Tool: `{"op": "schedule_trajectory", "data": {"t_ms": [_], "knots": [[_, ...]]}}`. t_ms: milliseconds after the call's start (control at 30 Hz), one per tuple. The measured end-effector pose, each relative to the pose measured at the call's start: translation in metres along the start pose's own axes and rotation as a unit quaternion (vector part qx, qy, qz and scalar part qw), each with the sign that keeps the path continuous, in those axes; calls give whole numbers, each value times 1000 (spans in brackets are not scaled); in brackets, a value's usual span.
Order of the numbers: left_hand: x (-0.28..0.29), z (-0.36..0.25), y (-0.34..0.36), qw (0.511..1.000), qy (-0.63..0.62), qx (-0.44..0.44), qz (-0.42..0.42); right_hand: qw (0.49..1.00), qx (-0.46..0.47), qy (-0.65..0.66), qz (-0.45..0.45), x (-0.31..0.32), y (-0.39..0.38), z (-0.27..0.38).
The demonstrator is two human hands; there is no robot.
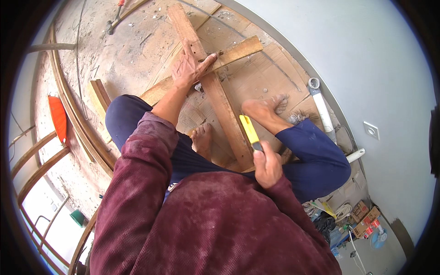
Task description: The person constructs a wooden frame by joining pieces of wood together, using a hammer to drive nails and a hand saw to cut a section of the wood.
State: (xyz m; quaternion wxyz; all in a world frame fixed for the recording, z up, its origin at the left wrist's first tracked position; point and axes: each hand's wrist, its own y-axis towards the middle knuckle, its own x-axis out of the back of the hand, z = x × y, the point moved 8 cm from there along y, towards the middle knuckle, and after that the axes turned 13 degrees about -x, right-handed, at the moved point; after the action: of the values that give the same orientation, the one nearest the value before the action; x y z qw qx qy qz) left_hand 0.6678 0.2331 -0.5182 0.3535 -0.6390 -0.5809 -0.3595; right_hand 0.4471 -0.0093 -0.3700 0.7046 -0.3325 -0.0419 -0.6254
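My left hand (189, 68) lies with fingers spread where two planks cross, its thumb stretched to the right. The long reddish-brown plank (225, 110) runs from far away to close by my body. Lighter in colour, the other plank (243, 50) slants across it; my hand hides part of the crossing. In my right hand (268, 165) is a long, narrow yellow and black tool (249, 129), held raised near the plank's near end and pointing away from me. Its exact kind is not clear. The right fingers are closed round its dark end.
Cardboard (188, 114) lies under the planks. A hammer (110, 27) rests at the far left, near a short wood piece (100, 94) and an orange object (57, 118). To the right stand a white pipe (323, 110) and the wall (366, 68). Boxes (366, 219) and cables clutter the near right.
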Motion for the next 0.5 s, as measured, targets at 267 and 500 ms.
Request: {"op": "schedule_trajectory", "data": {"t_ms": [267, 500], "knots": [[4, -3, 8, 1000, 0, -24, -18, 999, 4, -28, -43, -9, 79, 8], [2, 22, -7, 997, 38, -4, -66, 996, -71, -34, 43, 3, -1, 4]]}}
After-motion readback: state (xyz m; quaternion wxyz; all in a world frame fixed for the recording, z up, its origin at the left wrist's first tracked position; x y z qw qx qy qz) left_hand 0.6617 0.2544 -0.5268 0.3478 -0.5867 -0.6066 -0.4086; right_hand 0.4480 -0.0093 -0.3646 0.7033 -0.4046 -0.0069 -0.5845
